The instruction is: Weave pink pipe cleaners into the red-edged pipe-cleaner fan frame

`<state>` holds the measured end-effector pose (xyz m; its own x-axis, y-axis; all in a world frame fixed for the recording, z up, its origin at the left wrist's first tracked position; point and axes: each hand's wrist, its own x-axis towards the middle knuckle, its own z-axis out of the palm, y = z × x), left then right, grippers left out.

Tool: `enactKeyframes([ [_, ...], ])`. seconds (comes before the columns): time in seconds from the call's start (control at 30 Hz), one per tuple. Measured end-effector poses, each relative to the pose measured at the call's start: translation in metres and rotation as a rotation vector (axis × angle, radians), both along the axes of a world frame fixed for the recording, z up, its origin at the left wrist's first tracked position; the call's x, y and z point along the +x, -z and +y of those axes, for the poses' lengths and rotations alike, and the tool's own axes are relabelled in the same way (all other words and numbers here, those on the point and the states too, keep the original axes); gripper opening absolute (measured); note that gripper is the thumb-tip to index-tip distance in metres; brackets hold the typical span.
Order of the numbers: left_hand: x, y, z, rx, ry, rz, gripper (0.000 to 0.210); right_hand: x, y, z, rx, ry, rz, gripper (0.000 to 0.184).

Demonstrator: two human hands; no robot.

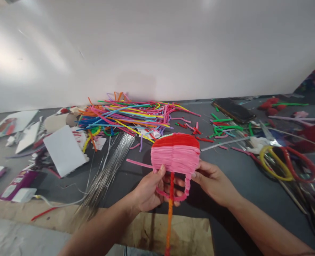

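Observation:
Between my two hands is a pipe cleaner craft piece [175, 156], raised above the dark table. Its upper band is red, and tightly packed pink rows fill the part below. A pink loop hangs under it, and a red and orange wrapped stem [170, 217] runs down the middle. My left hand [153, 188] grips the lower left, thumb on the pink rows and fingers behind the loop. At the lower right edge, my right hand [213, 179] pinches the piece near the top of the loop. A loose pink pipe cleaner end [138, 163] sticks out to the left.
Behind lies a pile of colourful pipe cleaners [128, 115]. Thin metal wires [106, 174] spread left of my hands, near a white card [64, 151]. On the right are scissors [288, 163], a dark phone [233, 109] and green pipe cleaner scraps [224, 128]. A pale panel [157, 49] stands behind.

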<state>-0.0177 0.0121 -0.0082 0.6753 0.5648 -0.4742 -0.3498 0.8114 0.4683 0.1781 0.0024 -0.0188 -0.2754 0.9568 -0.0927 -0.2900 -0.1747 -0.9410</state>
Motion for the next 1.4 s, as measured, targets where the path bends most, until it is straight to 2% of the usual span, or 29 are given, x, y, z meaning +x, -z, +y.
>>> enactKeyframes([
  [0.13, 0.002, 0.001, -0.002, -0.014, 0.012, 0.008, 0.046, -0.005, 0.005, -0.004, -0.065, -0.03, 0.129, 0.022],
  [0.27, 0.003, 0.0, -0.003, 0.031, 0.037, 0.066, 0.048, -0.007, 0.001, -0.004, -0.158, -0.031, 0.207, 0.027],
  [0.47, 0.004, -0.005, -0.001, 0.191, -0.151, 0.201, 0.038, -0.005, 0.003, 0.0, -0.204, -0.062, 0.293, 0.017],
  [0.63, 0.005, -0.002, -0.003, 0.354, -0.253, 0.338, 0.043, -0.006, 0.006, 0.002, -0.247, 0.015, 0.266, 0.017],
  [0.77, 0.008, 0.0, -0.006, 0.384, -0.217, 0.396, 0.045, -0.009, 0.004, 0.003, -0.305, 0.12, 0.227, 0.023],
  [0.9, 0.01, 0.0, -0.006, 0.396, -0.2, 0.363, 0.043, -0.011, 0.0, 0.004, -0.335, 0.141, 0.24, 0.027],
  [1.23, 0.008, -0.001, 0.001, 0.311, -0.292, 0.293, 0.027, -0.01, 0.001, 0.003, -0.277, 0.134, 0.197, 0.029],
  [1.4, 0.007, -0.001, 0.002, 0.347, -0.319, 0.276, 0.021, -0.009, 0.005, 0.002, -0.199, 0.106, 0.108, 0.027],
])
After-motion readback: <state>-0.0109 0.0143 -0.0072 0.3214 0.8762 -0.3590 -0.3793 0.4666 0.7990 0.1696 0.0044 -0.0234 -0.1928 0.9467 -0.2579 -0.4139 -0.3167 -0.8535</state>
